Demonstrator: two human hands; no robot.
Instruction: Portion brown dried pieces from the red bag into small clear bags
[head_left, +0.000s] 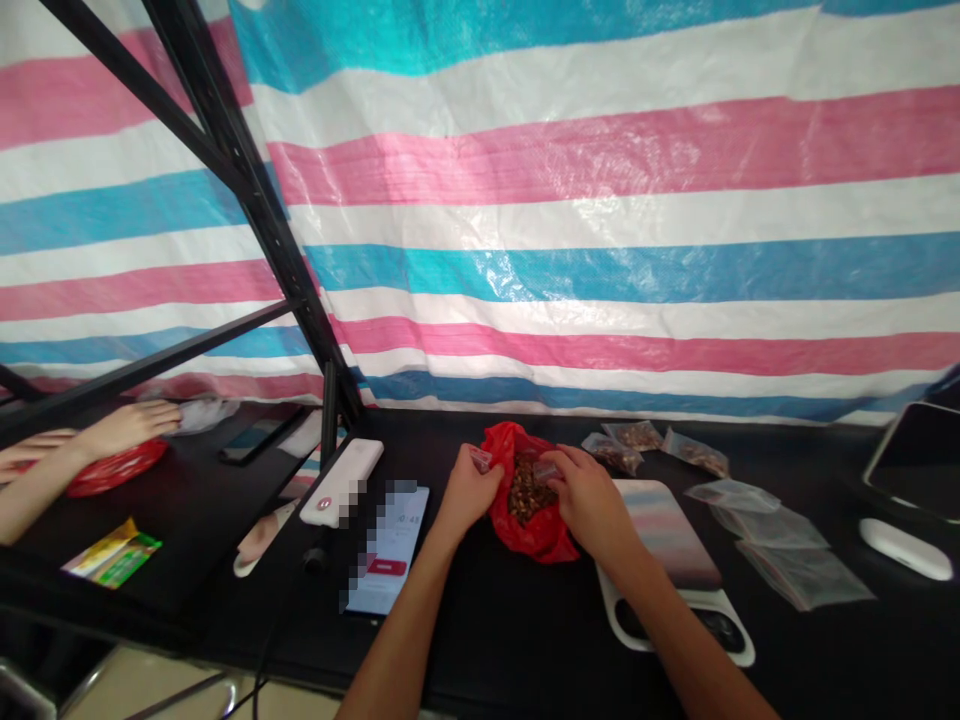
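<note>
A red plastic bag (540, 540) stands with its mouth spread, full of small brown pieces (529, 488) that look like nuts or seeds. My left hand (469, 492) is at the bag's left rim, its fingers closed on a small clear plastic piece (480, 458) with a reddish edge. Over the bag's right side, my right hand (592, 497) pinches a clear plastic piece (546, 470) just above the contents. Whether either piece is a zip bag is hard to tell. Beneath my right forearm lies a white kitchen scale (667, 540).
Filled clear bags (697, 453) lie behind the scale, flat zip bags (787, 535) right of it. A white case (905, 548) and tablet (919, 460) sit far right. Leftward are a phone (394, 545), a power bank (345, 480) and a co-worker's hands (127, 428) by another red bag (120, 468).
</note>
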